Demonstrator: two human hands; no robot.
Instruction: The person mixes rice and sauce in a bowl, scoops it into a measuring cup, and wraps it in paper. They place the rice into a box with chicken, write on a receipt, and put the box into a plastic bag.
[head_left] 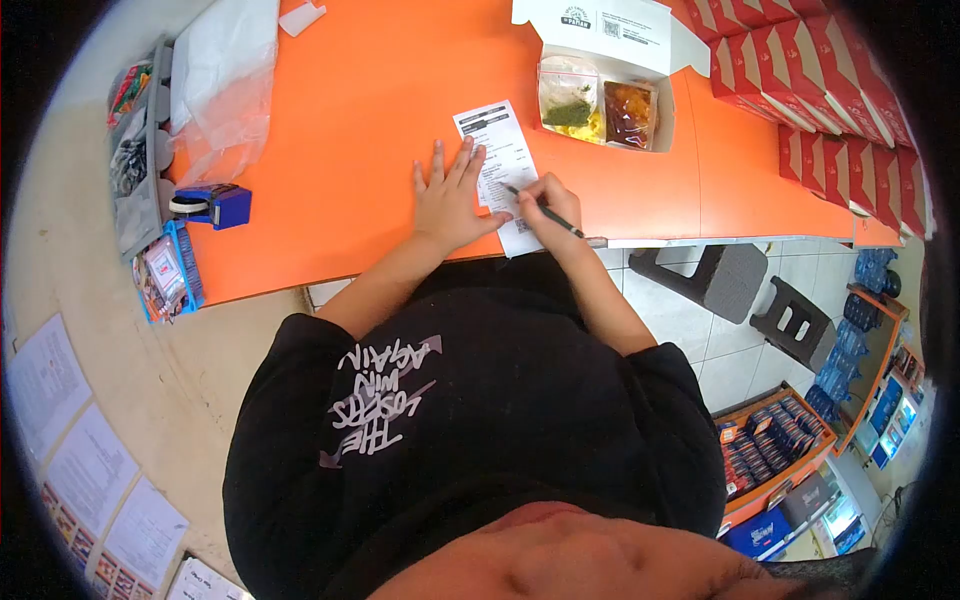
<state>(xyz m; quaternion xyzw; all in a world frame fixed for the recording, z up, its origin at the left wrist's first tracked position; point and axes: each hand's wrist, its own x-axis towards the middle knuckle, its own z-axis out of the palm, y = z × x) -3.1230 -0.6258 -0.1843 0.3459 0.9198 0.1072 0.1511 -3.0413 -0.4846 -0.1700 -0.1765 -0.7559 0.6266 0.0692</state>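
A printed paper receipt (513,170) lies on the orange table (350,120) near its front edge. My left hand (447,203) rests flat with spread fingers, partly over the receipt's left side. In my right hand (553,213) is a dark pen (560,222), its tip at the printed lines in the middle of the receipt. Beyond my right hand stands an open white food box (665,110). Inside it are a clear packet with something green (570,100), some yellow food (590,130) and a packet of dark reddish-brown sauce or food (630,112).
Stacked red and white boxes (800,75) fill the table's right end. At the left are clear plastic bags (225,90), a blue tape dispenser (222,205) and a grey organizer (140,150). Dark stools (715,280) stand on the tiled floor below.
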